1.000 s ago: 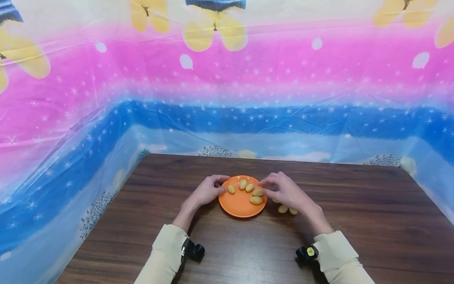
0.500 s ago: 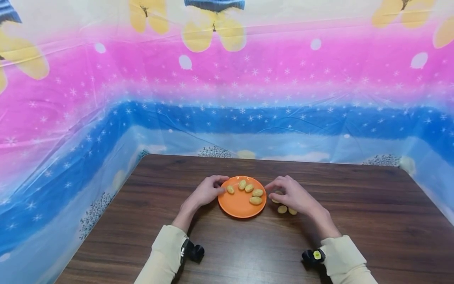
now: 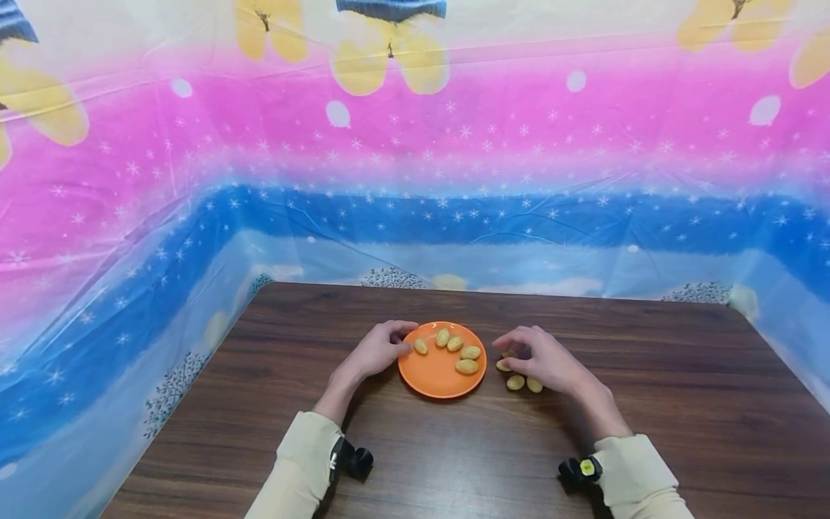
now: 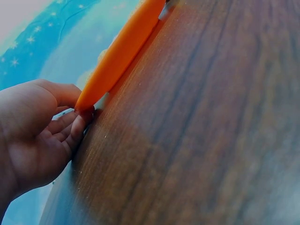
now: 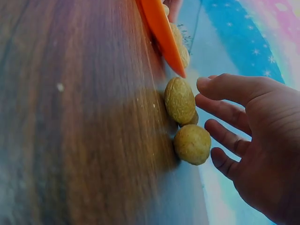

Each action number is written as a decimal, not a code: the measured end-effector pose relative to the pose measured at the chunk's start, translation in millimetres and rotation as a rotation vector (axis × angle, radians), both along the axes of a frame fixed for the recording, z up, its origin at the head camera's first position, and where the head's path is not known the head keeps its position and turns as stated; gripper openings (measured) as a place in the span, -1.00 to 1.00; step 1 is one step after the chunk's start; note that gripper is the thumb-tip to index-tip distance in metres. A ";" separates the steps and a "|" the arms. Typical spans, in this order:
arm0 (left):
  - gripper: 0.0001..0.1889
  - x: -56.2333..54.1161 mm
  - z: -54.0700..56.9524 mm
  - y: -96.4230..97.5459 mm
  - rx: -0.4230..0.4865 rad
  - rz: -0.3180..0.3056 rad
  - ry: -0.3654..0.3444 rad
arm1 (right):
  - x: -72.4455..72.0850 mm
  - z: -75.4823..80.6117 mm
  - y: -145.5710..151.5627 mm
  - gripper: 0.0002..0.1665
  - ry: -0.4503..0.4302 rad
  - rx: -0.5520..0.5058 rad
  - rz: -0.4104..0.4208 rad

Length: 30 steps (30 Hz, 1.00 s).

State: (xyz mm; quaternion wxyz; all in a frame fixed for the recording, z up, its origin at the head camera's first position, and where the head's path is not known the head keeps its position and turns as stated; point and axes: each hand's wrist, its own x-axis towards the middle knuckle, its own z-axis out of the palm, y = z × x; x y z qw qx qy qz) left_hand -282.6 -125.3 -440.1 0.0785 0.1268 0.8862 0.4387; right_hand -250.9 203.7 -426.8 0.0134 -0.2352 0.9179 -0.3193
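Note:
An orange plate point(image 3: 433, 382) sits on the table with several small yellow-brown potatoes point(image 3: 467, 367) along its far and right sides. My left hand point(image 3: 377, 350) pinches the plate's left rim. In the left wrist view its thumb lies at the rim of the tilted-looking plate point(image 4: 124, 51), with fingers below. To the right of the plate, my right hand point(image 3: 546, 360) hovers over a small group of potatoes point(image 3: 515, 383), fingers spread and bent slightly, holding nothing. The right wrist view has its fingertips close beside one oval potato point(image 5: 180, 100) and a rounder potato point(image 5: 192, 144). The hand partly hides the group from above.
The brown wooden table point(image 3: 415, 461) extends around the plate on all sides. A patterned pink and blue cloth point(image 3: 454, 166) hangs behind it and along the sides. Each wrist wears a black camera point(image 3: 358, 461).
My right hand has let go of a potato at the plate's right side and moved right, over the group on the table. The left hand has stayed at the rim.

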 end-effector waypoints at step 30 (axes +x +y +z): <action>-0.57 0.3 -1.0 -0.9 -0.013 0.009 -0.005 | 1.1 1.6 4.4 -0.68 -0.073 0.083 0.013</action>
